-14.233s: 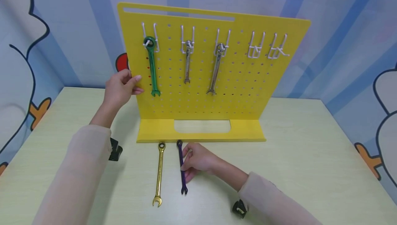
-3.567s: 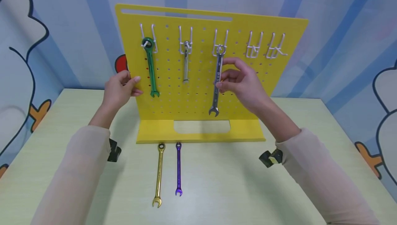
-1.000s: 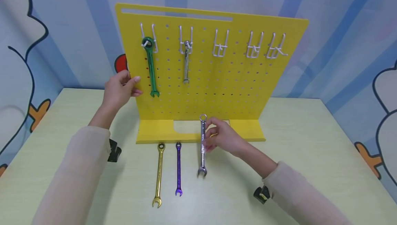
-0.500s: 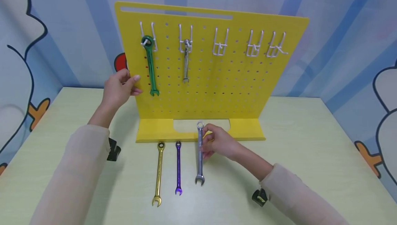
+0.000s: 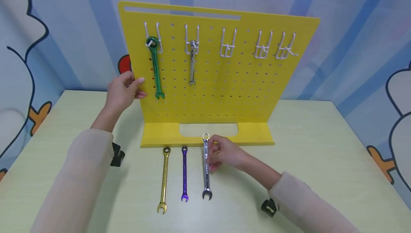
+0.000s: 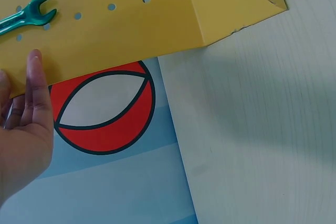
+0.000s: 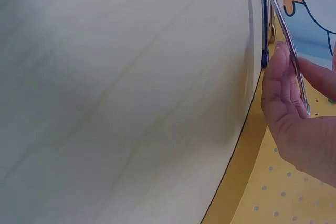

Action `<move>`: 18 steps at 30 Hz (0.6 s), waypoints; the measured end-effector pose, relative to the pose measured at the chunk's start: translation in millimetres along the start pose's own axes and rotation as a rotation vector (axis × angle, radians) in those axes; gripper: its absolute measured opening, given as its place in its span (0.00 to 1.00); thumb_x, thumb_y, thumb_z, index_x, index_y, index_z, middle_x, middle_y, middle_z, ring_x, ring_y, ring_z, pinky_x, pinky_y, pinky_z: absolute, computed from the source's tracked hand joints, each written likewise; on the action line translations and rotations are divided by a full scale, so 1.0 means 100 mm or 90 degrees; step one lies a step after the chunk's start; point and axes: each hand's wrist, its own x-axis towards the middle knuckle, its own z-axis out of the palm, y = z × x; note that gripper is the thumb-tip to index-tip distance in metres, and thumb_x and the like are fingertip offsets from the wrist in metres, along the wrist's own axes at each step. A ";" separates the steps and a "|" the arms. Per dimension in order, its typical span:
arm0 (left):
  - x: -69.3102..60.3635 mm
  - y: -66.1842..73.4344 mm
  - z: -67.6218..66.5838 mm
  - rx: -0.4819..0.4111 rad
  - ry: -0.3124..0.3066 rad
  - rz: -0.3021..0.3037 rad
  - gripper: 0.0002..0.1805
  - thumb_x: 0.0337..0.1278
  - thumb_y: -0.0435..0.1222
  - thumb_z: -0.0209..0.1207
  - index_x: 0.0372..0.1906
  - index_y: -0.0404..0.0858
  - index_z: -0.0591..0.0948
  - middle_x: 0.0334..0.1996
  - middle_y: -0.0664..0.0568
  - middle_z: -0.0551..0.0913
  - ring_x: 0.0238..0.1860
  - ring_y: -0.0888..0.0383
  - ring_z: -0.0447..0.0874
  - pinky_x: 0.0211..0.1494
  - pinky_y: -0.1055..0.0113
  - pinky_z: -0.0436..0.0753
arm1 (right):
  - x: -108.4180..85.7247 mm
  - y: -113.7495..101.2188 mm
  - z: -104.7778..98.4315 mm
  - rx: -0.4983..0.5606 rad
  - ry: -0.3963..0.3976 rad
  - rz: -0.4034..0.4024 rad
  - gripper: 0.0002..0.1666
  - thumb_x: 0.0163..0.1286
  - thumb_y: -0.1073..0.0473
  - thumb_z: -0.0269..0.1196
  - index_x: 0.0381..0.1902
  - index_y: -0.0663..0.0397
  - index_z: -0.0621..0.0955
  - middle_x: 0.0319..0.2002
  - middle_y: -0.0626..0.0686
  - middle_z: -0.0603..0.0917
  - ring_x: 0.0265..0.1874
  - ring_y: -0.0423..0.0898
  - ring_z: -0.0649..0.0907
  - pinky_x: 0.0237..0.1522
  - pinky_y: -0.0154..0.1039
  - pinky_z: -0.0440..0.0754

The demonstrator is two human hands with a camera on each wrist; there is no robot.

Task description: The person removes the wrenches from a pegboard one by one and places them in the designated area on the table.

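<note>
My right hand (image 5: 226, 152) pinches a silver combination wrench (image 5: 206, 170) by its shank, ring end towards the board. This wrench (image 7: 283, 27) slants between thumb and fingers in the right wrist view; whether it touches the table is unclear. To its left lie a purple wrench (image 5: 184, 176) and a gold wrench (image 5: 165, 179), side by side on the table. My left hand (image 5: 120, 90) grips the left edge of the yellow pegboard (image 5: 212, 106), near a hanging green wrench (image 5: 156, 70). A smaller silver wrench (image 5: 192, 65) hangs from the second hook.
Three white hooks, the middle one (image 5: 227, 49) and two at the right (image 5: 264, 49), carry no wrench. The pegboard's base (image 5: 160, 135) stands on the pale table (image 5: 321, 161). A patterned blue backdrop (image 5: 346, 22) rises behind.
Earlier the right hand placed the purple wrench on the table, then took the larger silver wrench off the middle hook. Lately it has lowered that wrench towards the table. The left hand stayed put.
</note>
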 end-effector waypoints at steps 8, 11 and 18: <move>0.00 0.00 0.00 0.001 0.003 0.001 0.16 0.63 0.43 0.50 0.34 0.32 0.65 0.38 0.40 0.76 0.25 0.62 0.83 0.30 0.74 0.83 | -0.01 0.06 0.05 -0.012 -0.020 0.021 0.14 0.57 0.77 0.59 0.39 0.67 0.67 0.22 0.59 0.78 0.17 0.50 0.82 0.25 0.45 0.85; 0.00 -0.01 0.01 0.003 0.004 0.003 0.16 0.62 0.44 0.50 0.34 0.32 0.65 0.38 0.40 0.76 0.25 0.62 0.83 0.30 0.75 0.82 | -0.01 0.08 0.07 -0.012 -0.029 0.027 0.14 0.57 0.77 0.59 0.38 0.67 0.68 0.22 0.59 0.78 0.17 0.50 0.82 0.26 0.45 0.85; -0.01 -0.01 0.00 0.000 0.004 0.006 0.16 0.62 0.43 0.50 0.33 0.32 0.65 0.38 0.40 0.76 0.25 0.61 0.83 0.32 0.71 0.84 | -0.01 0.14 0.12 -0.003 -0.050 0.034 0.13 0.56 0.78 0.58 0.37 0.70 0.68 0.22 0.61 0.79 0.16 0.48 0.81 0.24 0.45 0.85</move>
